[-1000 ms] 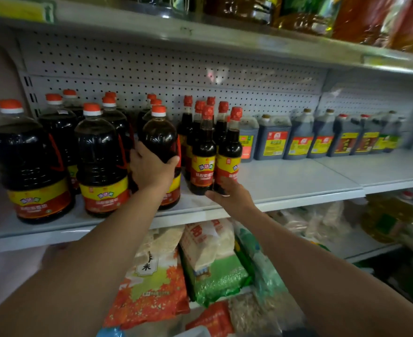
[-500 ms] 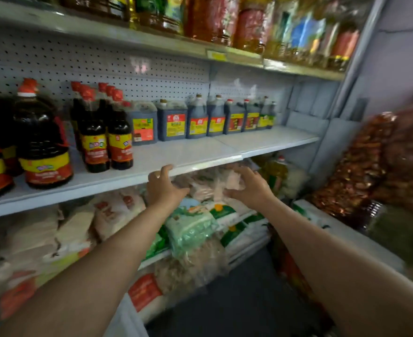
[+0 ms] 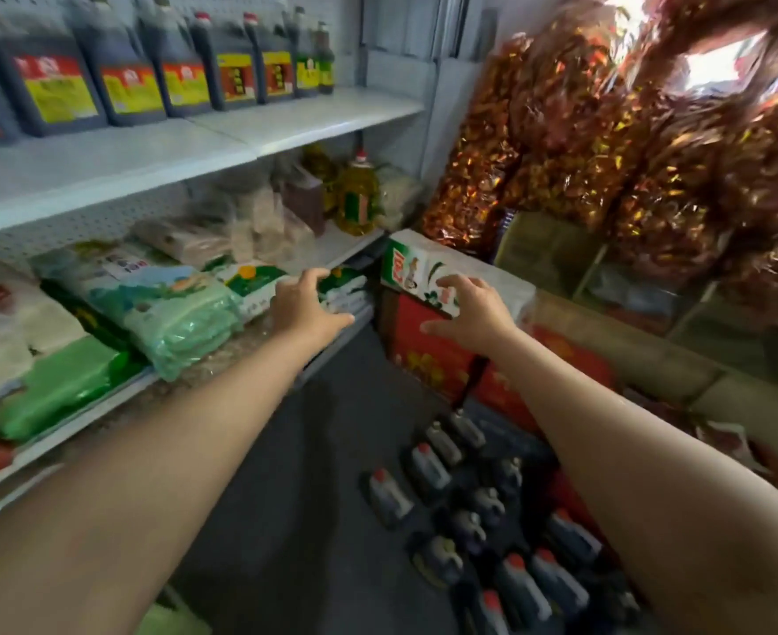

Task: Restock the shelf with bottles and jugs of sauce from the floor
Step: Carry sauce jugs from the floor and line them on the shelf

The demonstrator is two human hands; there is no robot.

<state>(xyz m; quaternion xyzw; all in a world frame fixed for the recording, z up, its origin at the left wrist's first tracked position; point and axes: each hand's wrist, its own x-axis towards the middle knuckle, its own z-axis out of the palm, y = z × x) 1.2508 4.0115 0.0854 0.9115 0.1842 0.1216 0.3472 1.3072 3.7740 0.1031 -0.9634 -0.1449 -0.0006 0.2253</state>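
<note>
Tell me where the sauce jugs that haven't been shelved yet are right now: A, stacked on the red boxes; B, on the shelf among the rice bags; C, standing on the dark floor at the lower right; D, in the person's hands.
C: the unshelved jugs stand on the dark floor, while the left hand and right hand hold nothing.

Dark grey floor [image 3: 314, 474] between white pegboard shelving [image 3: 103, 171] and a glass counter [image 3: 607, 277].

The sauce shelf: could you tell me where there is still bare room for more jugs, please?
Bare patches: the shelf right of the last jugs, to its end, and its front strip. The rear left is crowded with jugs.
</note>
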